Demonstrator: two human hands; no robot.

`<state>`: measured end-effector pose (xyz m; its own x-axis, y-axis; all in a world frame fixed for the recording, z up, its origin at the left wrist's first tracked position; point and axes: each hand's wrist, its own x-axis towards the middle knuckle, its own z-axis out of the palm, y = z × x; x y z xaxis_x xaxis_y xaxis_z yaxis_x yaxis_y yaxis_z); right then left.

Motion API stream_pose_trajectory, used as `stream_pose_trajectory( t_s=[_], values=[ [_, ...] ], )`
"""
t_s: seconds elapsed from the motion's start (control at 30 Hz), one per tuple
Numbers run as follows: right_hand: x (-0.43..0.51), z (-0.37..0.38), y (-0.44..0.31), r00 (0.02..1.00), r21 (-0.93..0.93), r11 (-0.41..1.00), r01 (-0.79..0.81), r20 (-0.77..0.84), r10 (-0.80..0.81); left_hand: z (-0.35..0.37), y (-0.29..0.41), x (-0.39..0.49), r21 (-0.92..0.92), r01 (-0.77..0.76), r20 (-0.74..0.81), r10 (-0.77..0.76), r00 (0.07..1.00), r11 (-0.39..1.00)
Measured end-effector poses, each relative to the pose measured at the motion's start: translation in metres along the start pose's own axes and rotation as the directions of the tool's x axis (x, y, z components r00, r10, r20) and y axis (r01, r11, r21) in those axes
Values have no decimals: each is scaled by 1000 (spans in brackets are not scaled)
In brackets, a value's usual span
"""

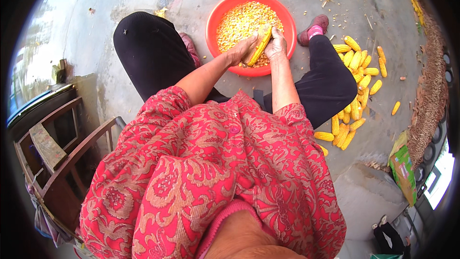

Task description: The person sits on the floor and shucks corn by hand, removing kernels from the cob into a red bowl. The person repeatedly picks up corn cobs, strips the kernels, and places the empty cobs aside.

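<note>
A corn cob (261, 47), with yellow kernels on its near side and a bare-looking patch towards the top, is held at a slant above a red plastic basin (212, 25). My left hand (240, 50) grips it from the left. On its right side is my right hand (276, 44), fingers bent against the cob's upper part; the palm hides part of the contact. Loose yellow corn kernels (239, 19) fill much of the basin, which stands on the concrete floor between my legs.
Many whole corn cobs (355, 61) lie heaped beside my right leg, with scattered kernels beyond the basin. A wooden chair (77, 151) stands at the left. Along the far right runs a long brown pile (427, 90) near a green bag (402, 169). Another person's dark-clothed legs (391, 237) show at lower right.
</note>
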<state>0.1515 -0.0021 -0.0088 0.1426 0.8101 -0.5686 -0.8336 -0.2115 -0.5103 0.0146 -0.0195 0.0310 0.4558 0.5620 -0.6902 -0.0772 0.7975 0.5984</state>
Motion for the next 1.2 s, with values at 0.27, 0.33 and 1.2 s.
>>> stream_pose_trajectory(
  t_s=[0.27, 0.33, 1.2],
  values=[
    [-8, 37, -25, 968, -69, 968, 241, 90, -234, 20, 52, 4, 450, -259, 101, 240, 966, 855],
    [-13, 49, -22, 956, -198, 935, 293, 47, -290, 27, 54, 7, 611, -188, -65, 286, 956, 769],
    [-57, 62, 5, 853, -838, 342, 426, 245, -461, 13, 36, 30, 260, -279, -313, 354, 881, 924]
  ],
)
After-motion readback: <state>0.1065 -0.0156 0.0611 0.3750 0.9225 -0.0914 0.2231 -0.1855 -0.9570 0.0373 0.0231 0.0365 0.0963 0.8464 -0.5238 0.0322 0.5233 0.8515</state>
